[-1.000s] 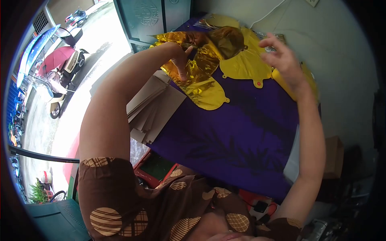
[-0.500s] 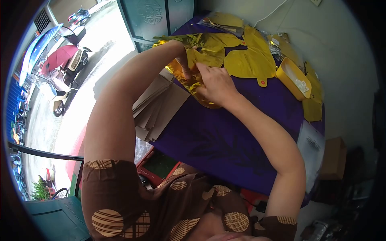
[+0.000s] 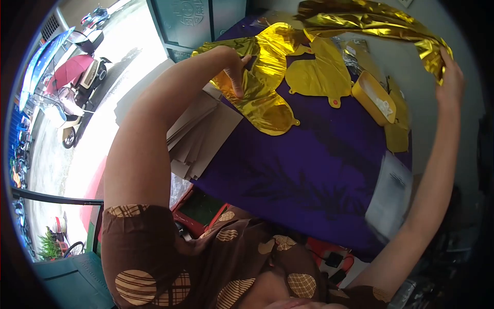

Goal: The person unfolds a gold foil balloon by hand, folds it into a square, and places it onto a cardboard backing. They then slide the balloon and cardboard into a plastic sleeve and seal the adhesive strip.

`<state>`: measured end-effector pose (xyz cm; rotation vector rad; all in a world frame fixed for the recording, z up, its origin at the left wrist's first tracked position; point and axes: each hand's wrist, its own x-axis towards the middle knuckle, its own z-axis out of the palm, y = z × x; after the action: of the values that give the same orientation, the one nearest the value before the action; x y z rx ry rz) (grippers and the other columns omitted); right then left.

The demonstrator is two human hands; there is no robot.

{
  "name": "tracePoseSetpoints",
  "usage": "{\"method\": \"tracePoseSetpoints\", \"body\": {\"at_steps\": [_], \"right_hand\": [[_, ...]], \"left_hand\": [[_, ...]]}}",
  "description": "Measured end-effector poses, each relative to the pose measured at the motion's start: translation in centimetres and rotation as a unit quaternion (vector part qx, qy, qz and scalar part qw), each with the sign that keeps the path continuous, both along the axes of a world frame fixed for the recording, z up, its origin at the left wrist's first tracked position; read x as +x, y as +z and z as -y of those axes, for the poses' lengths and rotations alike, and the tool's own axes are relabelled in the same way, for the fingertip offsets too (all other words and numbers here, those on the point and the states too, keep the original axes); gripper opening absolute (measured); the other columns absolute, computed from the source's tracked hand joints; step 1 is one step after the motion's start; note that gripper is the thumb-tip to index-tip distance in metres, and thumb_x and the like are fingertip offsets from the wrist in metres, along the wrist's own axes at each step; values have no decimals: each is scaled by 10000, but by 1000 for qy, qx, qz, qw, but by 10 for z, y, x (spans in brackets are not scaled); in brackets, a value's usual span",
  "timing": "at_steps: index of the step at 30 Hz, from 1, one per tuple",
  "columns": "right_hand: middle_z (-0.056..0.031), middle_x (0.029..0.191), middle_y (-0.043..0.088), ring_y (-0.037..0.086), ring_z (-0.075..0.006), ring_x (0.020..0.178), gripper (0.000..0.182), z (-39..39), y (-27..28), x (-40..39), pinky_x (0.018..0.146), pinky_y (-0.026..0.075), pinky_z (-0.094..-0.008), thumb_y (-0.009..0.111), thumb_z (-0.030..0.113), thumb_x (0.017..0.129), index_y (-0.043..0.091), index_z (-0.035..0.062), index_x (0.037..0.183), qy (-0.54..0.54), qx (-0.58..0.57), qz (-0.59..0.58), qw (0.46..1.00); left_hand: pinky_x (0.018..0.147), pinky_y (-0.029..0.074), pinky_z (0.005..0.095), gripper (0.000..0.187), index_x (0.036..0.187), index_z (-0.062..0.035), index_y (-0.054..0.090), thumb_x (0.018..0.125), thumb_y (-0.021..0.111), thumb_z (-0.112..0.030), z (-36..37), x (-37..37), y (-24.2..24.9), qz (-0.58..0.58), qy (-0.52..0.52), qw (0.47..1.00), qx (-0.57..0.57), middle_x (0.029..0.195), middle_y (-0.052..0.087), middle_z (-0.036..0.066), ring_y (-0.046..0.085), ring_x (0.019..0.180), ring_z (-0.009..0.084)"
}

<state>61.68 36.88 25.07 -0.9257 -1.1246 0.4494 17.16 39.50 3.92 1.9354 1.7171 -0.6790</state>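
My right hand is raised at the far upper right, its fingers closed on the end of a long, crumpled gold foil balloon. That balloon stretches leftward through the air over the back of the table. My left hand rests on a flat gold foil balloon with thumb and fingers apart; part of the hand is hidden behind the wrist. A duller gold foil balloon with a red dot on its tab lies to the right of it.
A purple cloth covers the table. On it are a yellow box with white contents, a stack of cardboard sheets and clear plastic bags. A green door stands behind; scooters are parked outside on the left.
My right hand has swung from beside my left hand to the far upper right, pulling a gold foil balloon up and out. My left hand has stayed nearly in place.
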Motion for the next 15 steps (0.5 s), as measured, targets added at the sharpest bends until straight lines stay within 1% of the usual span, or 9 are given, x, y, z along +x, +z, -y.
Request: {"method": "tracePoseSetpoints", "body": {"at_steps": [2, 3, 5, 8, 9, 10, 12, 14, 15], "right_hand": [[-55, 947, 658, 625, -98, 852, 319, 19, 6, 37, 729, 491, -251, 711, 222, 914, 682, -35, 1101, -26, -9, 84, 996], [-51, 948, 662, 628, -93, 854, 329, 31, 11, 55, 733, 491, -244, 710, 226, 916, 683, -34, 1116, -40, -13, 125, 991], [-45, 972, 670, 631, -90, 859, 333, 55, 29, 84, 746, 488, -240, 701, 236, 927, 682, -29, 1128, -83, -13, 157, 984], [-26, 965, 670, 619, -78, 826, 362, 68, 53, 140, 730, 469, -226, 674, 300, 943, 693, -14, 1122, -97, 7, 158, 983], [-27, 965, 669, 617, -77, 824, 369, 77, 57, 150, 727, 466, -224, 669, 309, 944, 695, -15, 1119, -105, -6, 174, 979], [-28, 965, 669, 615, -76, 822, 376, 92, 61, 148, 724, 463, -223, 663, 318, 944, 697, -15, 1115, -113, -18, 191, 975], [-19, 865, 675, 603, -70, 748, 368, 114, 52, 125, 673, 464, -232, 648, 332, 940, 716, 19, 1121, -196, -23, 255, 947], [-10, 780, 673, 587, -78, 670, 350, 135, 40, 94, 627, 467, -255, 643, 332, 937, 721, 52, 1132, -251, -23, 329, 910], [-8, 725, 673, 576, -88, 618, 338, 145, 34, 79, 598, 469, -271, 642, 334, 934, 722, 78, 1140, -272, -20, 371, 888]], "left_hand": [[1173, 262, 490, 1634, 1573, -176, -146, 433, 936, -622, -8, -4, -9, 2, -8, 1000, -1, 1577, -178, 331, 158, 1474, 474], [1184, 232, 505, 1633, 1575, -180, -138, 425, 920, -655, -11, -5, -13, -9, -3, 1000, -1, 1592, -174, 300, 116, 1483, 468], [1188, 215, 509, 1621, 1576, -173, -133, 436, 904, -678, -24, -11, -25, -17, -43, 999, -5, 1597, -151, 303, 104, 1486, 467], [1195, 192, 514, 1632, 1577, -160, -125, 421, 872, -737, -38, -16, -38, -51, -67, 996, -12, 1609, -95, 296, 106, 1490, 459], [1195, 191, 519, 1634, 1579, -172, -121, 412, 870, -742, -23, -9, -22, -58, -59, 997, 5, 1615, -85, 283, 112, 1489, 457], [1195, 190, 523, 1637, 1581, -183, -117, 402, 869, -748, -15, -3, -10, -65, -53, 996, 23, 1621, -75, 271, 117, 1489, 456], [1185, 222, 531, 1645, 1581, -214, -119, 383, 873, -747, -20, 2, -10, -98, -55, 993, 36, 1633, -67, 240, 119, 1492, 446], [1179, 237, 536, 1648, 1576, -228, -139, 383, 877, -740, 6, 15, 14, -148, -52, 986, 49, 1635, -86, 228, 112, 1492, 452], [1122, 350, 485, 1477, 1597, -193, 100, 453, 881, -705, 21, 24, 18, -185, -85, 969, 142, 1609, 201, 235, 339, 1426, 423]]}}
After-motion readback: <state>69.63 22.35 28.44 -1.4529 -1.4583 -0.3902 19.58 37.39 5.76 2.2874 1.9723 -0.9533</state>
